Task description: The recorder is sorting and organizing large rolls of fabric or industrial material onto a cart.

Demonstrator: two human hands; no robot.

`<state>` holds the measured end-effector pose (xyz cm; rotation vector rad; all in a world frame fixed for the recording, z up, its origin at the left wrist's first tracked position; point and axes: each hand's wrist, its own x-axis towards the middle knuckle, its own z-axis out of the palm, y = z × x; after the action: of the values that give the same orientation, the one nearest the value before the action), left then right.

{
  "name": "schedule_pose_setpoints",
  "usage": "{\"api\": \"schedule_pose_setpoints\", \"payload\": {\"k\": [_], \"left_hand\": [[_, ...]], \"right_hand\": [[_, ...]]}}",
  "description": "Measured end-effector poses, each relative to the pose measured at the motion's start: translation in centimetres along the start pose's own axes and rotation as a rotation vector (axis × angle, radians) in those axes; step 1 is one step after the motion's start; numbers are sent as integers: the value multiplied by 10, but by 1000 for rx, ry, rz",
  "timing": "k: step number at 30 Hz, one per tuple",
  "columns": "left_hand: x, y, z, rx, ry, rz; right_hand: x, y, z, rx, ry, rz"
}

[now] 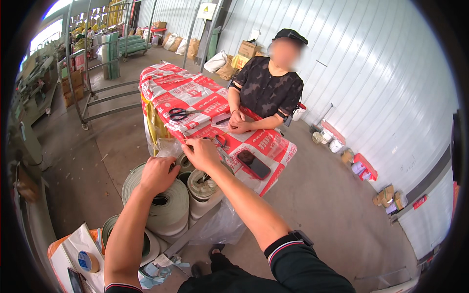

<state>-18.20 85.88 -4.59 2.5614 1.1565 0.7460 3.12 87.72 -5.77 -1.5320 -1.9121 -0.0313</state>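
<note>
Several thick rolls of pale green-white sheet stand upright before me, a large roll (168,215) under my left wrist and a smaller roll (201,185) beside it. My left hand (159,174) is above the large roll with its fingers curled in; whatever they grip is hidden. Farther right, my right hand (201,154) has thumb and fingers pinched together at the near edge of the red-and-white printed sheeting (181,88). What lies in that pinch is too small to make out. Clear plastic film (167,146) hangs close to both hands. Red-handled scissors (221,141) lie just beyond my right hand.
Black-handled scissors (178,114) and a phone (253,164) rest on the covered table. Across it leans a person (268,88), hands together on the sheeting. A tape roll (88,261) and notebook (68,263) lie lower left. A metal rack (110,90) stands back left.
</note>
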Motion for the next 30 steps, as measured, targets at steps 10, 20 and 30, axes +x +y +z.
{"api": "schedule_pose_setpoints", "payload": {"k": [10, 20, 30], "left_hand": [[-5, -6, 10, -4, 67, 26], [-2, -6, 10, 8, 72, 38], [-1, -1, 5, 1, 44, 35]], "right_hand": [[-5, -7, -2, 16, -11, 34], [-1, -2, 1, 18, -15, 44], [-2, -2, 0, 23, 0, 36]]}}
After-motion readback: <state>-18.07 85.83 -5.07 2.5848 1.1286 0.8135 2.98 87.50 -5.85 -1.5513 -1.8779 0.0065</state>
